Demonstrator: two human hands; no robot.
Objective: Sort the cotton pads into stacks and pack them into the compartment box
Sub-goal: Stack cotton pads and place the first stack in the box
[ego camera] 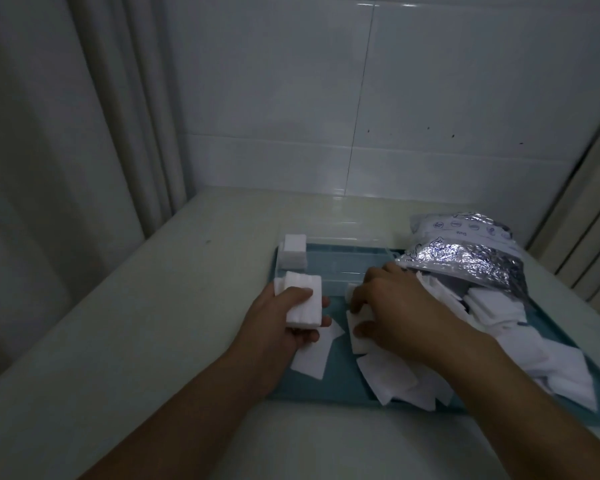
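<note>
a pale counter was seen running back to a wall of big glossy white tiles, with a light curtain hung along the left side. pretty dim lighting overall. a teal tray was set on the right half of the counter, its near edge well back from the counter's front edge.

a clear compartment box was laid along the tray's far edge, and a stack of cotton pads was stood at its far left corner. whether that stack was actually inside a compartment couldn't be told. a crinkly silver bag was slumped over the tray's far right corner, and loose cotton pads were spilled out of it across the right side of the tray. one single pad was left lying flat near the tray's left edge.

the left hand was held over the tray's left edge, fingers curled round a second stack of pads, thumb pressed on top of it. the right hand was reached palm-down into the middle of the tray, fingers bent onto a few pads at the edge of the spill, thumb and fingertips pinched on them as far as could be made out. the two hands were kept apart, just beside each other.
</note>
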